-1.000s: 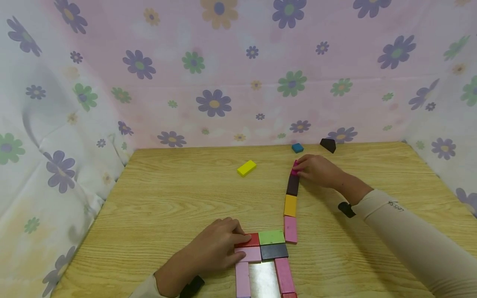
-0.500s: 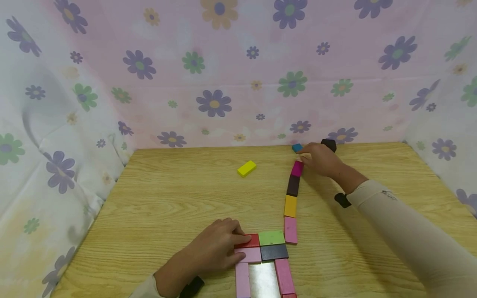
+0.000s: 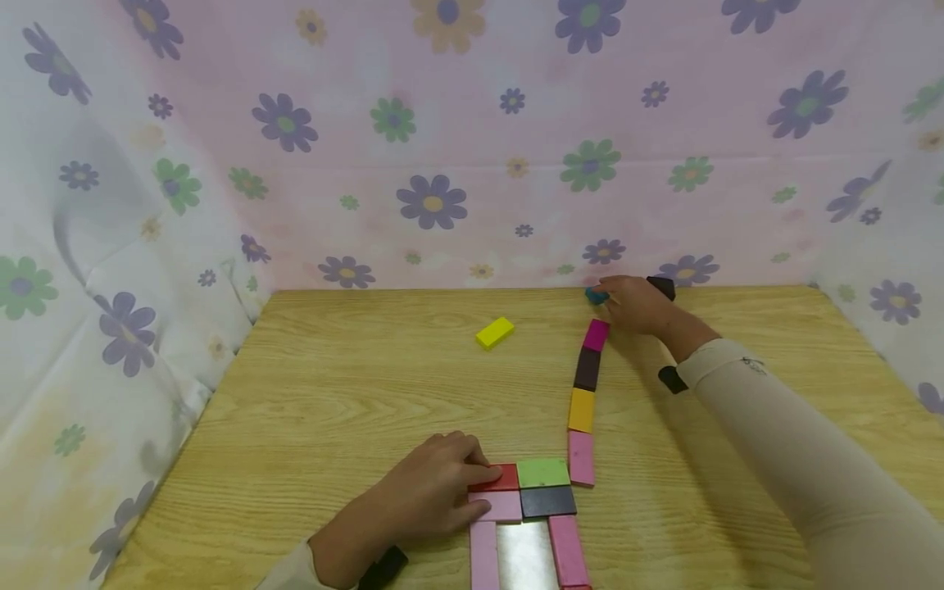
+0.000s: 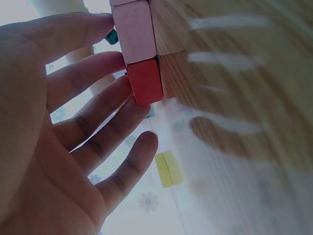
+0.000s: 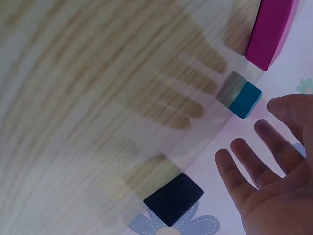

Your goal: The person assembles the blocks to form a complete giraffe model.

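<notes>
My left hand (image 3: 431, 483) touches the left ends of a red block (image 3: 507, 477) and a pale pink block (image 3: 505, 506), which lie side by side. In the left wrist view its fingers are spread loosely against them. Far across the table, my right hand (image 3: 637, 305) is at a small blue block (image 3: 596, 297), partly covered by the fingertips in the head view. The right wrist view shows that blue block (image 5: 246, 100) just off the thumb, with the fingers apart. Close by are a magenta block (image 3: 596, 335) and a black block (image 3: 661, 287).
A curved row with a dark brown block (image 3: 587, 369), an orange block (image 3: 581, 410) and a pink block (image 3: 581, 458) runs toward the green block (image 3: 543, 472). Below that is a dark grey block (image 3: 548, 501). A yellow block (image 3: 495, 333) lies alone before the flowered cloth (image 3: 457, 123).
My right hand has let go of the magenta block at the row's far end and moved farther back to the blue block. My left hand stays put; the head view shifts slightly.
</notes>
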A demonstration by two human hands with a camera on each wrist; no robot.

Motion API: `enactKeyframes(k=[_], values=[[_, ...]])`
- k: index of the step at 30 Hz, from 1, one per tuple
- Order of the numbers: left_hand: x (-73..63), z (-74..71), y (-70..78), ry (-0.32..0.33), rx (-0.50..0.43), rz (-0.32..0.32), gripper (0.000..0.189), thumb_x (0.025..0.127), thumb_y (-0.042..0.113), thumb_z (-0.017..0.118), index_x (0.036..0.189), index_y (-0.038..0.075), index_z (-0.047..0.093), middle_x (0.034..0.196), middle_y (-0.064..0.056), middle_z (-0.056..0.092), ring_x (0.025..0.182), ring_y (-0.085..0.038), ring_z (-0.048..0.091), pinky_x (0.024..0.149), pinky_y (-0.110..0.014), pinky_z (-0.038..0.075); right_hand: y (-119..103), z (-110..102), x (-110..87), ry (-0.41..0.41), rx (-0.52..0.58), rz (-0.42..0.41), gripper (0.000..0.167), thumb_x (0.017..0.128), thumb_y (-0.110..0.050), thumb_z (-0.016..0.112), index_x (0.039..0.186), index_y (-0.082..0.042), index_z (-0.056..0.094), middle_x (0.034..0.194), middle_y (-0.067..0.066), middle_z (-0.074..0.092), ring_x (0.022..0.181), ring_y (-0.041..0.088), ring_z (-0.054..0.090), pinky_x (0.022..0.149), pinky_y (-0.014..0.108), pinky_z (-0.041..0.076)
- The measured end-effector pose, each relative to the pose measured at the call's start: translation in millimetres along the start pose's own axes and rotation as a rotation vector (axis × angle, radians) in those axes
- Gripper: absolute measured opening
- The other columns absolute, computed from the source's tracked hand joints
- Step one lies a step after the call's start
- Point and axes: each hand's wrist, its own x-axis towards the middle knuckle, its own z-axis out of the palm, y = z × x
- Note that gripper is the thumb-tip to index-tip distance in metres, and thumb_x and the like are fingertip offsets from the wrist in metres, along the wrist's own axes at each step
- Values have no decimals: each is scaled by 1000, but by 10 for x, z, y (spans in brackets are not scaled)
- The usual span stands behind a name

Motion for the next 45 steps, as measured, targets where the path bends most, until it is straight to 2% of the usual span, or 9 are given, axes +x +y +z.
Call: enactKeyframes(k=[6, 11, 14, 18, 24, 28, 33, 40, 45], values=[[8, 5, 14, 11, 5, 7, 35, 90, 32, 74, 123, 20, 74, 106, 8, 64, 97, -6, 56, 94, -29, 49, 32, -8, 3, -13, -26, -3, 43, 100, 1, 42, 142, 7, 50, 146, 34, 45, 51, 19, 43, 58, 33, 41], [12, 11, 13, 9, -1, 5, 36, 90, 32, 73, 124, 21, 73, 106, 9, 64, 97, -5, 55, 94, -29, 49, 82, 13, 19, -2, -57, -15, 41, 99, 1, 43, 138, 6, 55, 136, 33, 55, 86, 34, 67, 78, 45, 54], [15, 4, 13, 0, -7, 4, 36, 90, 31, 73, 125, 21, 73, 107, 9, 64, 98, -5, 55, 94, -29, 49, 100, 18, 25, -6, -61, 0, 41, 98, 0, 47, 137, 7, 56, 136, 31, 57, 117, 43, 61, 94, 54, 52], [17, 2, 10, -8, -10, 1, 35, 91, 31, 72, 125, 21, 72, 108, 9, 64, 98, -5, 55, 94, -28, 48, 101, 12, 29, -15, -46, 46, 40, 97, -2, 54, 136, 5, 59, 135, 29, 59, 114, 40, 62, 89, 50, 54], [15, 10, 5, -5, 3, 5, 35, 91, 31, 72, 124, 22, 73, 108, 9, 64, 97, -5, 55, 92, -27, 49, 125, 31, 6, -1, -40, 102, 35, 98, -6, 57, 131, 0, 64, 129, 26, 64, 78, 24, 61, 63, 32, 47], [16, 11, 5, -3, 6, 7, 34, 91, 32, 72, 124, 22, 73, 108, 9, 64, 97, -5, 55, 91, -26, 48, 136, 44, -35, 16, -21, 106, 32, 98, -6, 58, 129, -1, 67, 127, 26, 65, 67, 19, 53, 58, 29, 41], [11, 5, 8, -4, 4, 0, 34, 91, 32, 72, 123, 22, 73, 108, 9, 64, 97, -5, 55, 92, -27, 48, 132, 59, -85, 40, -12, 61, 30, 97, -4, 58, 125, 0, 69, 124, 27, 65, 68, 19, 55, 59, 29, 43], [7, -7, 14, -4, -3, -9, 34, 91, 32, 72, 123, 21, 73, 108, 9, 64, 96, -5, 55, 90, -26, 48, 101, 87, -150, 83, -51, 2, 27, 95, -3, 62, 121, 1, 71, 118, 25, 68, 94, 33, 68, 72, 40, 55], [5, -5, 13, 6, 7, -7, 33, 91, 32, 72, 122, 21, 74, 107, 8, 64, 96, -6, 56, 92, -28, 49, 95, 100, -174, 78, -48, 6, 27, 96, -4, 62, 121, -1, 71, 118, 24, 68, 100, 36, 67, 78, 44, 57]])
